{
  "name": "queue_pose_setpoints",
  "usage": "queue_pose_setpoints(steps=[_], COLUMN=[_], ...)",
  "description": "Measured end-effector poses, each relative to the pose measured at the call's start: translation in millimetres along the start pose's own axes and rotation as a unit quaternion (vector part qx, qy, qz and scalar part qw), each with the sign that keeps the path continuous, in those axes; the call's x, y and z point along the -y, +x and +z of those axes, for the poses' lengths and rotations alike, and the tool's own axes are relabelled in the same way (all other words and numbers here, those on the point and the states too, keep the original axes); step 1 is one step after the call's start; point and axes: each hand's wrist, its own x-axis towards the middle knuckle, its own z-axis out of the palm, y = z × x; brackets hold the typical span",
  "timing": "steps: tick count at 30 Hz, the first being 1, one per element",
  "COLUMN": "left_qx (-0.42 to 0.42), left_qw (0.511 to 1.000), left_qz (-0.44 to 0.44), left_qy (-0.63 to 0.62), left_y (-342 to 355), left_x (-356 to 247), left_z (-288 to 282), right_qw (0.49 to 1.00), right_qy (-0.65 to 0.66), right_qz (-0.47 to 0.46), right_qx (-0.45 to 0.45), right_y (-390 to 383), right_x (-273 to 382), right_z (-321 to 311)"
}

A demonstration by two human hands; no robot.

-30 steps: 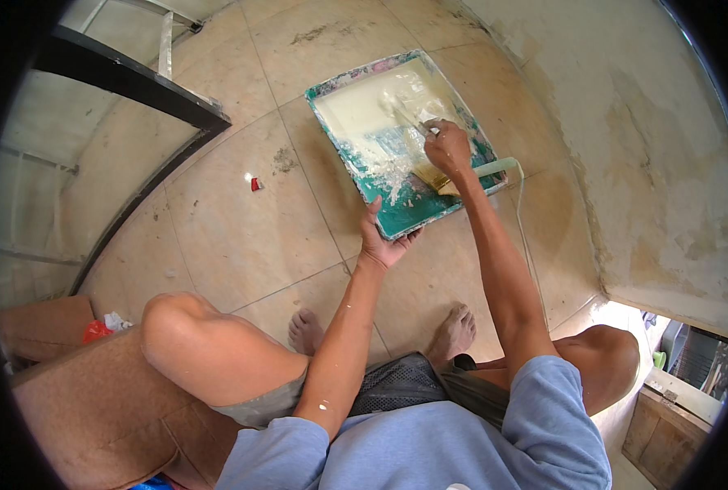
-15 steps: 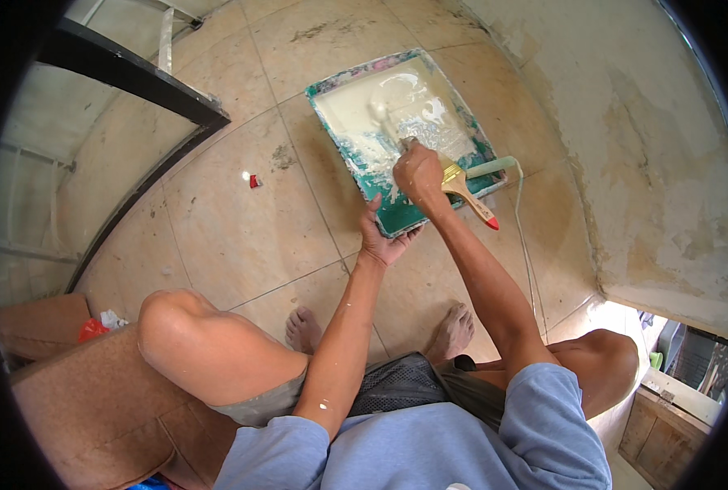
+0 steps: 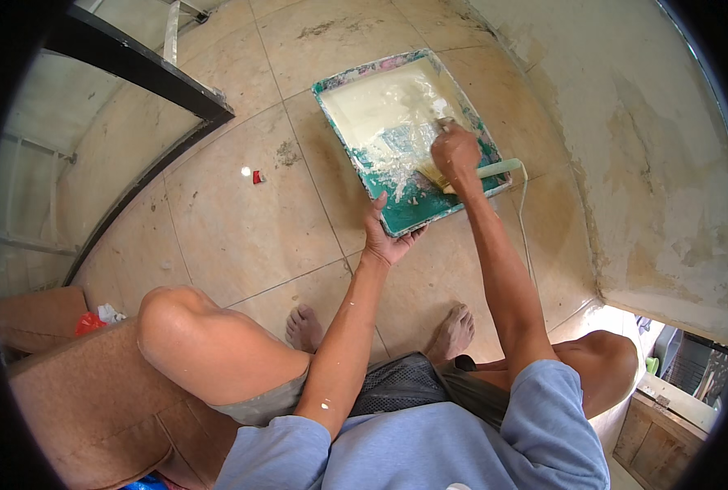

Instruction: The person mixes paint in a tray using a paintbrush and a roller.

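A green paint tray (image 3: 417, 214) holding cream-white paint (image 3: 380, 94) sits tilted on the tiled floor in front of me. My left hand (image 3: 387, 240) grips its near edge, thumb over the rim and fingers beneath. Over the tray's right half, my right hand (image 3: 455, 155) is closed around a tool dipped in the paint; its kind is hidden by the hand and the paint. Under that hand lies a paintbrush (image 3: 434, 174) with yellowish bristles, its handle mostly covered by my wrist. A pale green paint roller (image 3: 500, 168) with a thin wire frame rests across the tray's right rim.
A bare, patchy wall (image 3: 625, 163) rises on the right. At left stands a black-framed glass panel (image 3: 147, 69). A small red scrap (image 3: 258, 177) lies on the tiles, and a brown upholstered seat (image 3: 78, 392) is at the lower left. My bare feet stand between me and the tray.
My right hand has moved right and slightly away through the paint with its tool. The paintbrush's red-tipped handle is now hidden behind that arm. My left hand keeps its hold on the tray.
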Motion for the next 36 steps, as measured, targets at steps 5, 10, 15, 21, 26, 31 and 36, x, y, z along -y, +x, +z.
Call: queue_pose_setpoints(steps=[5, 10, 15, 21, 26, 31, 36], left_qx=[-0.007, -0.011, 0.001, -0.005, -0.015, -0.006, -0.012], left_qw=[1.000, 0.999, 1.000, 0.999, 1.000, 1.000, 1.000], left_qz=[0.003, 0.012, -0.010, 0.012, 0.008, 0.007, 0.007], left_qy=[0.025, 0.028, 0.015, 0.033, 0.026, 0.027, 0.025], left_y=[2.3, 1.0, 0.6, 0.9, -0.6, -0.2, 1.2], left_x=[1.1, 0.4, -0.6, 0.6, 0.1, 0.0, 0.3], left_z=[1.9, 0.8, 1.6, 1.4, 2.6, 2.5, 1.5], right_qw=[1.000, 1.000, 0.998, 0.998, 0.995, 0.994, 0.991], right_qy=[-0.005, 0.018, 0.047, 0.053, 0.084, 0.092, 0.108], right_qz=[0.010, 0.004, -0.006, 0.012, -0.020, -0.005, -0.042], right_qx=[0.018, 0.021, 0.034, 0.012, 0.053, 0.059, 0.070], right_y=[16.8, 29.4, 31.0, 36.1, 23.7, 11.0, 2.7], right_x=[-27.0, -21.4, -22.8, -21.2, -10.4, 3.4, 10.0], right_z=[8.0, 10.8, 22.5, 26.2, 38.2, 37.3, 47.4])
